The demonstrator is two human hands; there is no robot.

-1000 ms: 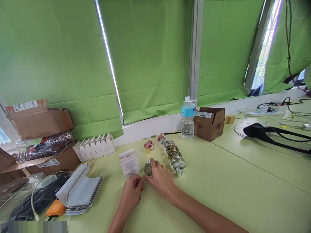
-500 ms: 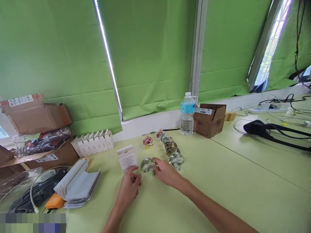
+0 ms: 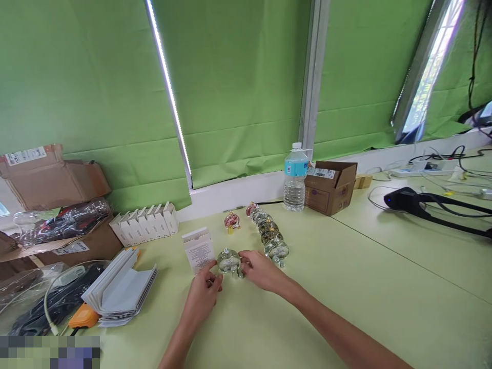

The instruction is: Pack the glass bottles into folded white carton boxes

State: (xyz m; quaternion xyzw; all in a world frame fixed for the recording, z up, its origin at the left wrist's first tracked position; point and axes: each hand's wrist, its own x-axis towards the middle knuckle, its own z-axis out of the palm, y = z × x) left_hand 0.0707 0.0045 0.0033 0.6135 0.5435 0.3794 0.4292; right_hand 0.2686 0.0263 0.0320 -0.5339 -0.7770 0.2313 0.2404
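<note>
A round clear-glass bottle (image 3: 228,260) with silvery fittings stands upright on the table between my hands. My right hand (image 3: 261,269) has its fingertips closed on the bottle's right side. At the bottle's left is my left hand (image 3: 205,289), fingers loosely curled with index and thumb apart; nothing shows in it. Its index fingertip is close to the bottle and the lower edge of an upright white box (image 3: 198,249) with printed text. Behind my right hand runs a row of similar glass bottles (image 3: 271,233), clear, gold-toned and reddish. One red bottle (image 3: 231,220) with a gold fitting stands apart.
Several white boxes (image 3: 144,224) line up at the back left. Folded white cardboard (image 3: 125,292) lies near an orange device (image 3: 83,316). A water bottle (image 3: 295,179) and a brown carton (image 3: 330,188) stand behind. Black glasses-like gear (image 3: 434,207) and cables lie right.
The clear bottle has shifted slightly left, closer to my left hand, and turned a little, with my right fingertips still at its side. The whole view has moved slightly.
</note>
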